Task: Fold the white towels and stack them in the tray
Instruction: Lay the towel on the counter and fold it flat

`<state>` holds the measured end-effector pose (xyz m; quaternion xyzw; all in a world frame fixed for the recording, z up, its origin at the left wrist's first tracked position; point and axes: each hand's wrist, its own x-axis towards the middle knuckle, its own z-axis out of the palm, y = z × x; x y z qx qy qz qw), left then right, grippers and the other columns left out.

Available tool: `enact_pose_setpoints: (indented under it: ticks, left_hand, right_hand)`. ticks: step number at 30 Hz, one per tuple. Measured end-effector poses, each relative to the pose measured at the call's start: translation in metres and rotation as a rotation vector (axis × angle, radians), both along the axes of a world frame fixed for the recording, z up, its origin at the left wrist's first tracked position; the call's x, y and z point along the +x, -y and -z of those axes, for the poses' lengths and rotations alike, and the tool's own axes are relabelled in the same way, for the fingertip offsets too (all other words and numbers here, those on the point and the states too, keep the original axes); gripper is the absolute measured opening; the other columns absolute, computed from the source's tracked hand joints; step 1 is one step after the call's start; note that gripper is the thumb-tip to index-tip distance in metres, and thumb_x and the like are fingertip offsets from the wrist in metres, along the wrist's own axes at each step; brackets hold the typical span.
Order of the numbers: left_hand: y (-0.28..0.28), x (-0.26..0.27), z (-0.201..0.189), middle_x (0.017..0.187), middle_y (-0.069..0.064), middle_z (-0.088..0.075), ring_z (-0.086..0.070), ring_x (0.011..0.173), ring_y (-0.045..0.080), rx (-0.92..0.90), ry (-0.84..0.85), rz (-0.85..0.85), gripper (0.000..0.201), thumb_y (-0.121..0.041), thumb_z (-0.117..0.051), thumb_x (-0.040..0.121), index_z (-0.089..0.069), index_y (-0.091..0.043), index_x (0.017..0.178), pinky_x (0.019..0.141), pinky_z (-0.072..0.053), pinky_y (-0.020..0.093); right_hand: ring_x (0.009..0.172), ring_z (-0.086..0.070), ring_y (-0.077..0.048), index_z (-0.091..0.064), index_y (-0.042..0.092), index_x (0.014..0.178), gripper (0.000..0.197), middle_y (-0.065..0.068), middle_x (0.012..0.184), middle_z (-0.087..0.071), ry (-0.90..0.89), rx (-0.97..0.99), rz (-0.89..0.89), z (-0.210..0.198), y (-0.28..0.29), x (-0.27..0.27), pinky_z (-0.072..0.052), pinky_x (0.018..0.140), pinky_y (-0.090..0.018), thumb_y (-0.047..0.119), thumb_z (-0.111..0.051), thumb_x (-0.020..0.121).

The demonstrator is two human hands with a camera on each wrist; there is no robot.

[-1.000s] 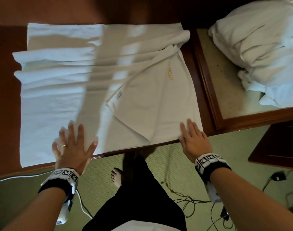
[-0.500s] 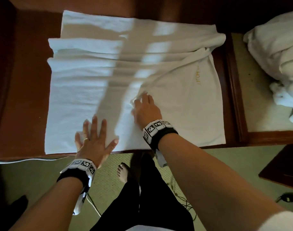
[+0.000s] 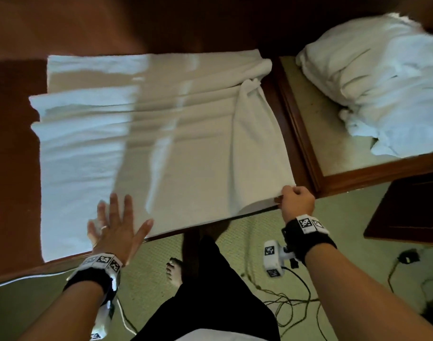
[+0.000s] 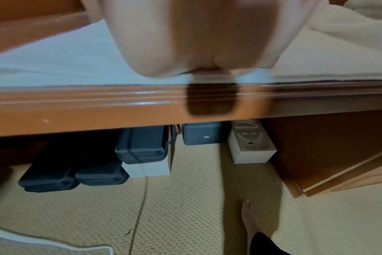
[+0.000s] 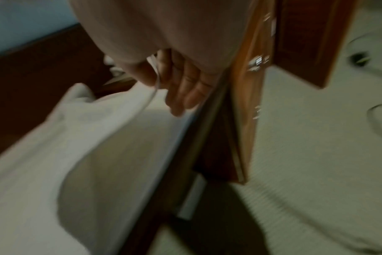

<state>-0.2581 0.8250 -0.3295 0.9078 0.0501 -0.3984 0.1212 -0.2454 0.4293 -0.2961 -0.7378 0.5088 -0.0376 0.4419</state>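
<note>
A large white towel [image 3: 161, 143] lies spread over the dark wooden table [image 3: 11, 143], rumpled into long ridges, with its far right part bunched. My left hand [image 3: 114, 222] presses flat on the towel's near edge, fingers straight and spread; the left wrist view shows only its palm [image 4: 185, 34] on the cloth. My right hand [image 3: 296, 200] pinches the towel's near right corner at the table edge, and the right wrist view shows the towel's hem [image 5: 155, 82] between thumb and fingers. A wooden tray [image 3: 358, 173] stands to the right, holding a heap of white towels [image 3: 382, 77].
Below the table edge lie green carpet and my bare foot [image 3: 173, 269]. Cables [image 3: 291, 303] trail on the floor to the right. A dark wooden piece of furniture [image 3: 407, 212] stands at the right. Dark cases [image 4: 140, 146] and white boxes sit under the table.
My right hand has left the towel's middle and come to its near right corner, carrying the folded-over flap out flat. My left hand stays pressed on the near edge.
</note>
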Motion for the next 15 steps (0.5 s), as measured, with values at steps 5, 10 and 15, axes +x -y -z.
enact_pose_setpoints:
  ticks: [5, 10, 15]
  left_hand:
    - [0.002, -0.001, -0.001, 0.145, -0.009, 0.056, 0.037, 0.146, 0.024, 0.022, 0.013, 0.007, 0.089, -0.085, -0.010, 0.083, 0.040, -0.040, 0.141, 0.119, 0.014, 0.056]
    - [0.002, -0.001, -0.002, 0.143, -0.010, 0.056, 0.034, 0.148, 0.023, 0.034, 0.023, 0.012, 0.088, -0.084, -0.013, 0.084, 0.043, -0.043, 0.137, 0.120, 0.011, 0.056]
    - [-0.004, -0.007, -0.003, 0.144, -0.012, 0.055, 0.031, 0.150, 0.021, 0.067, 0.016, 0.003, 0.089, -0.086, -0.011, 0.081, 0.043, -0.044, 0.137, 0.122, 0.008, 0.051]
  right_hand:
    - [0.091, -0.058, -0.037, -0.064, 0.003, 0.086, 0.014, -0.020, 0.099, -0.065, -0.264, -0.336, -0.131, 0.008, 0.033, -0.040, -0.047, 0.078, -0.040, 0.014, -0.054, 0.088]
    - [0.140, -0.036, -0.031, -0.051, 0.010, 0.140, 0.045, -0.013, 0.154, -0.039, -0.274, -0.501, -0.859, 0.027, 0.022, -0.038, -0.036, 0.111, -0.046, 0.026, -0.051, 0.098]
    - [0.123, -0.049, -0.038, -0.062, -0.005, 0.116, 0.032, -0.022, 0.135, -0.054, -0.287, -0.498, -0.779, 0.028, 0.045, -0.024, -0.042, 0.099, -0.040, 0.017, -0.044, 0.101]
